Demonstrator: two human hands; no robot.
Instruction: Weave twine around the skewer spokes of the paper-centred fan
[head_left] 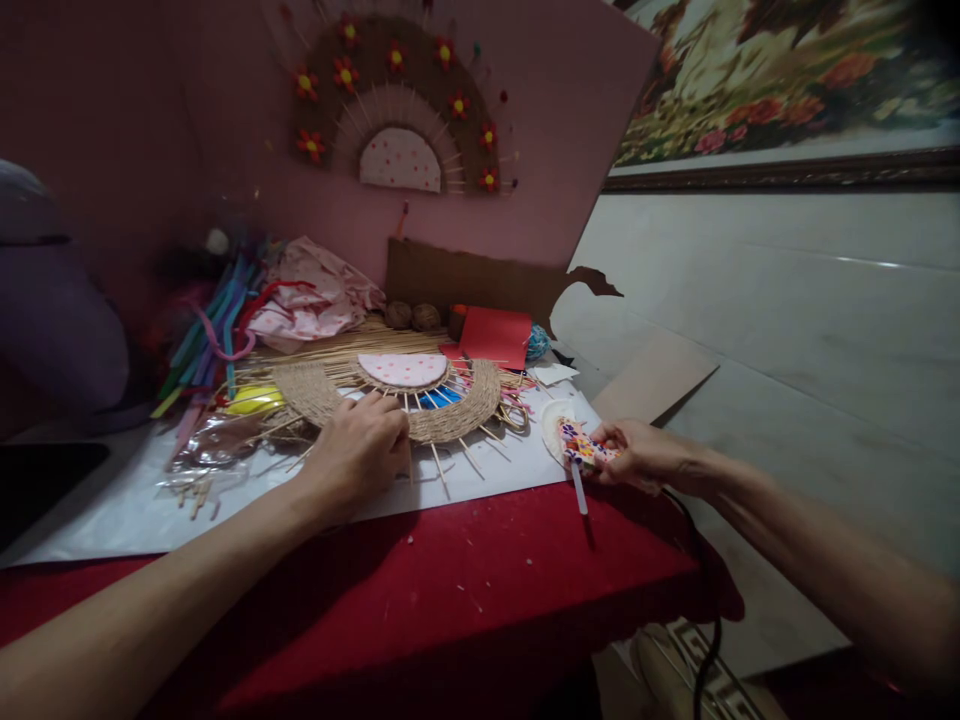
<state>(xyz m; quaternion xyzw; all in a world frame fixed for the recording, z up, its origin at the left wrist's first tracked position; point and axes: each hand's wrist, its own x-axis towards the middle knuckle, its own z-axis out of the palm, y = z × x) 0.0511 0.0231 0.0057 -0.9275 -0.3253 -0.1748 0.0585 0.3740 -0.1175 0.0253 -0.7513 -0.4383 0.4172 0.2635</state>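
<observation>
My left hand (364, 450), fingers curled, rests at the near left edge of a half-round craft (450, 425) made of thin sticks and wound twine. It seems to grip the craft there; the fingertips are partly hidden. A half-circle of pink dotted fabric (405, 369) sits at the middle of the craft's straight side. On the right, my right hand (630, 453) is closed around a flower-patterned glue gun (577, 440) with a whitish glue stick (580, 490) jutting out toward me. The glue gun lies over a small white dish (553, 425).
Behind, a pink board (555, 120) carries a similar half-round piece with red flowers. Pipe cleaners (217, 320), crumpled dotted fabric (315, 290), scissors (515, 415), red sheets (496, 337) and a plastic bag (206, 455) surround the work. A black cord (705, 600) hangs at the right.
</observation>
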